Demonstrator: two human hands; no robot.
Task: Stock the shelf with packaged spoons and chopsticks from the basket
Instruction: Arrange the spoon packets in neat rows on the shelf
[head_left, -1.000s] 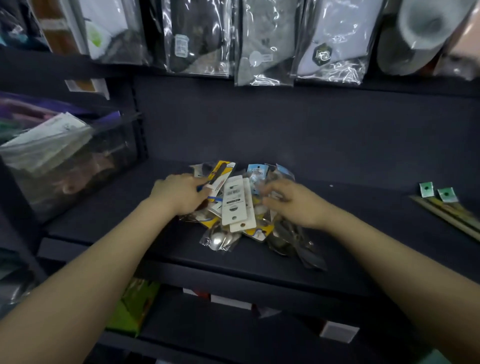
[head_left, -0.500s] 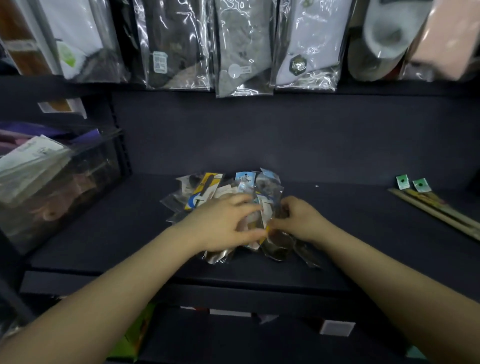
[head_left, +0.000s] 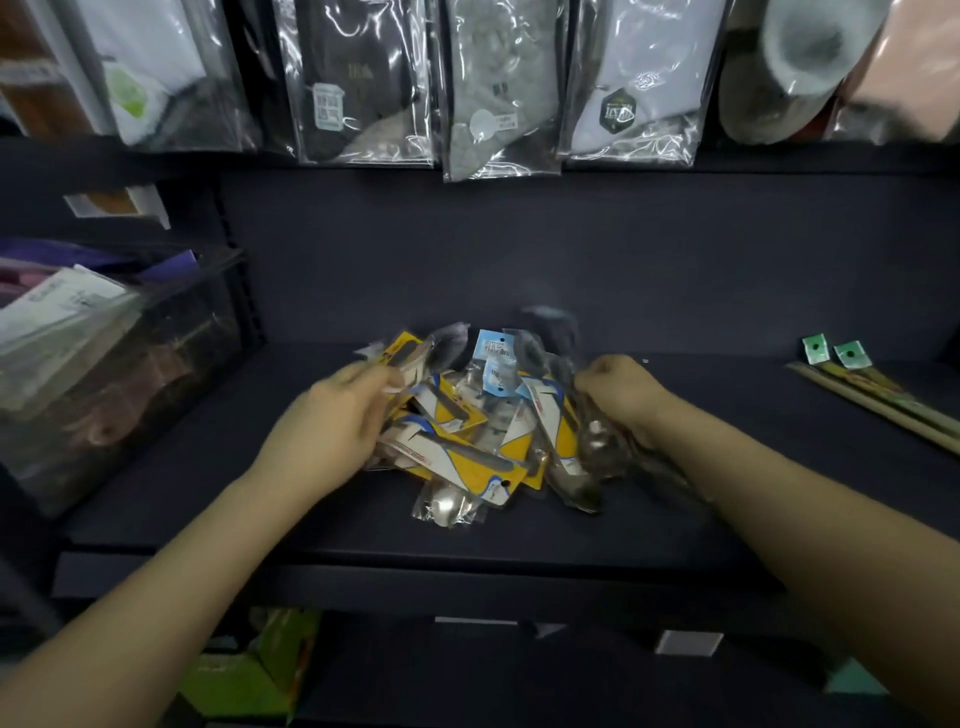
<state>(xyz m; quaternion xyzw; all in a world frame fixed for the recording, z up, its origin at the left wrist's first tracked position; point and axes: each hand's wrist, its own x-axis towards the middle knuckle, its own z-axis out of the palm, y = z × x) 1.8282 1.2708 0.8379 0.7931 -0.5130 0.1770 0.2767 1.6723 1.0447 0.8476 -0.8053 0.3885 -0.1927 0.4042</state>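
A loose pile of packaged spoons (head_left: 470, 441), yellow-and-white cards and clear sleeves overlapping, lies on the dark shelf (head_left: 208, 483) between our two hands. Our left hand (head_left: 332, 426) rests against the pile's left edge, fingers curled and pinching a yellow-carded packet (head_left: 404, 358) at its top corner. Our right hand (head_left: 621, 397) sits at the pile's right edge, fingers bent inward around clear wrapping there; the blur keeps us from telling which packet it holds. Well to the right of our right hand, packaged chopsticks (head_left: 883, 395) with green tags lie on the same shelf. Beyond our left hand stands a clear bin (head_left: 109, 374) of folded goods. Above both hands hang bagged socks (head_left: 498, 88) in a row.
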